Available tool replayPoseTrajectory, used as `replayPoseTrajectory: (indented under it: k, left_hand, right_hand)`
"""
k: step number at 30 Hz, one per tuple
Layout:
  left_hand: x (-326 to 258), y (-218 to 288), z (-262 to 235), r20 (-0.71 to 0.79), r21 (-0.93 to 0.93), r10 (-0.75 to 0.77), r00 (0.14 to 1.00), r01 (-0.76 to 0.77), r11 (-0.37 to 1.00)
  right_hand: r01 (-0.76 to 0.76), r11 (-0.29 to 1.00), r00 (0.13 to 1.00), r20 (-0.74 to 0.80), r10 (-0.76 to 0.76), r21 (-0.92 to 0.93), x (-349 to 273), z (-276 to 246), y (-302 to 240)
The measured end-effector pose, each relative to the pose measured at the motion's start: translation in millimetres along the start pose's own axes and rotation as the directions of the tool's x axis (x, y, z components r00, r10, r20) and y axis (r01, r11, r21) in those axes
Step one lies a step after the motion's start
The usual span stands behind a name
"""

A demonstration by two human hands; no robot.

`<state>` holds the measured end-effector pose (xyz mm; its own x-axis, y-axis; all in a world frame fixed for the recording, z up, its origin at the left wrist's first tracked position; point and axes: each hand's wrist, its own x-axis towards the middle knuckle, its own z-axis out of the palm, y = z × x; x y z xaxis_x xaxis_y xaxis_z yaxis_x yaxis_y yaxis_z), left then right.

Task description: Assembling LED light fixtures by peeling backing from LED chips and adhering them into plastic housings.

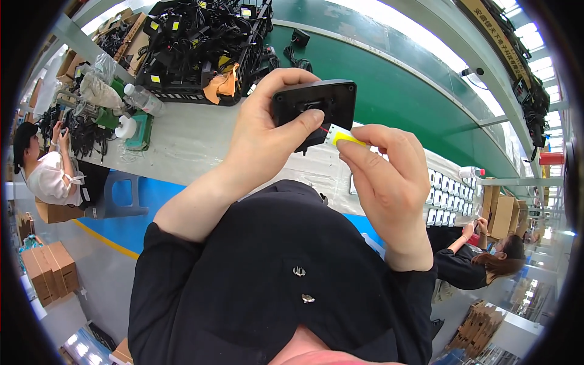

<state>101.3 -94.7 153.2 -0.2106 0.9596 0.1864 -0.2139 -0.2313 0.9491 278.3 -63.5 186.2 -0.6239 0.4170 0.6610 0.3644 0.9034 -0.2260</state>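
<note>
My left hand (274, 125) grips a black plastic housing (331, 100), its thumb laid across the inside and its fingers behind. Between the thumb and fingers of my right hand (389, 161) is a small white LED panel with a yellow face (347, 137). A short red wire runs from the panel toward the housing. The panel is beside the housing's lower right corner, tilted. Both hands are raised over the workbench, in front of my black shirt. What lies deeper inside the housing is partly hidden by my left thumb.
A black crate (201, 85) heaped with cabled lamp parts stands at the back left, an orange cloth (222, 85) on its rim. A green conveyor belt (389, 91) runs behind. Rows of white pieces (447, 198) lie at right. Co-workers sit left (52, 173) and right (474, 261).
</note>
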Motion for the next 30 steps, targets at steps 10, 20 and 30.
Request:
replayPoseTrajectory:
  k: [10,20,30]
  left_hand:
    - [-4,16,-24,0.298,-0.163,-0.211,0.931,0.267,0.95]
    - [-14,28,-26,0.387,-0.057,-0.231,0.892,0.274,0.96]
    - [-21,31,-19,0.368,0.038,-0.237,0.899,0.24,0.97]
  right_hand:
    - [0.15,0.988,0.989,0.018,-0.15,-0.047,20,5,4]
    - [0.098,0.984,0.989,0.093,-0.112,0.148,28,8,-3]
    - [0.093,0.988,0.975,0.19,-0.115,0.121,29,3,-4]
